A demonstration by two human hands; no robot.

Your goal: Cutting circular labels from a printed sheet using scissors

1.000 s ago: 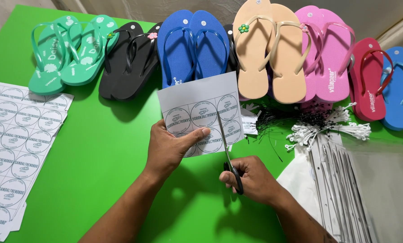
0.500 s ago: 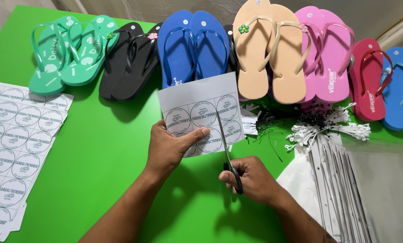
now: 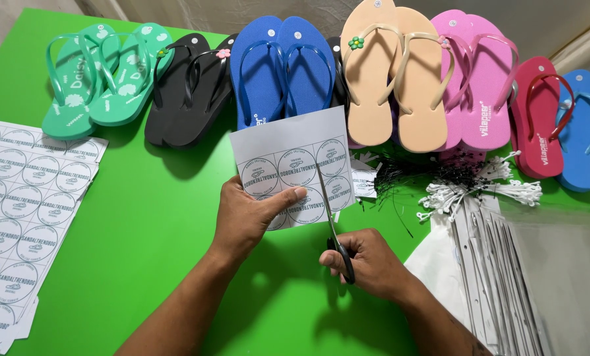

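My left hand point(image 3: 248, 214) pinches a white paper sheet point(image 3: 288, 148) printed with round labels, holding it up over the green table point(image 3: 143, 217). My right hand point(image 3: 367, 260) grips black-handled scissors point(image 3: 334, 231). Their blades point up into the sheet between two columns of round labels. Both forearms come in from the bottom edge.
A row of flip-flop pairs lies along the far edge: green point(image 3: 100, 76), black point(image 3: 189, 86), blue point(image 3: 281, 66), tan point(image 3: 394, 72), pink point(image 3: 479, 86), red point(image 3: 539, 122), blue point(image 3: 582, 132). Label sheets point(image 3: 24, 211) lie stacked at left. Black and white tag fasteners point(image 3: 466, 184) and clear bags point(image 3: 526, 277) sit at right.
The scissors have crept a little further up into the sheet. Both hands otherwise stay in place.
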